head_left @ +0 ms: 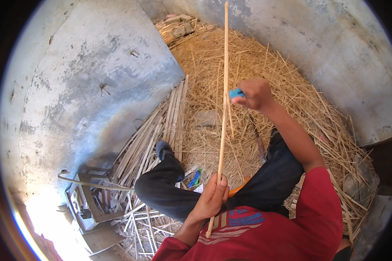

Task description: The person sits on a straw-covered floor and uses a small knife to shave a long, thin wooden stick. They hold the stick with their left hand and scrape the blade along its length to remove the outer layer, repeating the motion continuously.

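Note:
A long, pale split-wood stick [224, 130], probably bamboo, stands nearly upright in view, running from my shirt front far out ahead. My left hand [212, 195] is wrapped round it near its lower end. Farther up, my right hand [256, 93] is closed round a small blue tool [236, 93], whose end touches or nearly touches the stick's right side. Its blade, if any, is hidden. Just below that spot, a thin sliver [230, 117] hangs beside the stick.
Straw-like shavings [257, 56] cover the floor. Long slats [161, 122] lie in a pile at left. A wooden frame [93, 204] with clutter stands lower left, and a thin pole [96, 185] reaches my knee. Grey walls [96, 65] rise around me. My dark-trousered legs are bent.

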Tool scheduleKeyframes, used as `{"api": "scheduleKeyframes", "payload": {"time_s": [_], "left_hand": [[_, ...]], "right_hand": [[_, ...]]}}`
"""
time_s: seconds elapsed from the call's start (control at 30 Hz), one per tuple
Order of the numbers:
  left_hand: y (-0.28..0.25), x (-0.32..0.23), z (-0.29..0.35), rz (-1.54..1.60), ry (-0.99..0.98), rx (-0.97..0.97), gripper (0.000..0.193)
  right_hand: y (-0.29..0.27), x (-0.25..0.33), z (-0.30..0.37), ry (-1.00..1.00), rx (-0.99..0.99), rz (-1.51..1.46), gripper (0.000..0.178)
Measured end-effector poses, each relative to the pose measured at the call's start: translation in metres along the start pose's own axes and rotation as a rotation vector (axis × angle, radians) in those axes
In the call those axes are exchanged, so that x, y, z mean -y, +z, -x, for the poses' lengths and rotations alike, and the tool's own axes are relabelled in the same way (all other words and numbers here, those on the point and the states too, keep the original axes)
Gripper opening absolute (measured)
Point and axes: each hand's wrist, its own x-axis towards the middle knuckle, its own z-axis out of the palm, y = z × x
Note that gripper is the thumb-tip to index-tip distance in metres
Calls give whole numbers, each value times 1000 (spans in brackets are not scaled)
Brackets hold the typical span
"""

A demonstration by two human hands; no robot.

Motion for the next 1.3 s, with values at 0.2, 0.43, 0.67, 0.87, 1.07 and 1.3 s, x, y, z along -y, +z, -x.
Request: {"api": "scheduleKeyframes", "payload": {"time_s": [0.2,0.43,0.67,0.87,1.07,1.3], "left_hand": [[1,19,35,19,-130,146,19],[-19,18,17,2,16,-10,20],[-11,-5,-13,41,56,-191,23],[-6,-17,-30,162,84,-186,23],[4,-23,-30,250,55,-70,23],[2,-26,-34,279,124,-137,25]], "right_hand": [[-36,-110,19,899,119,80,75],[-37,-63,8,958,709,-74,85],[-35,49,16,441,587,-345,65],[-36,96,12,21,304,-386,57],[-28,88,15,89,254,-373,58],[-49,85,11,166,252,-413,61]]}}
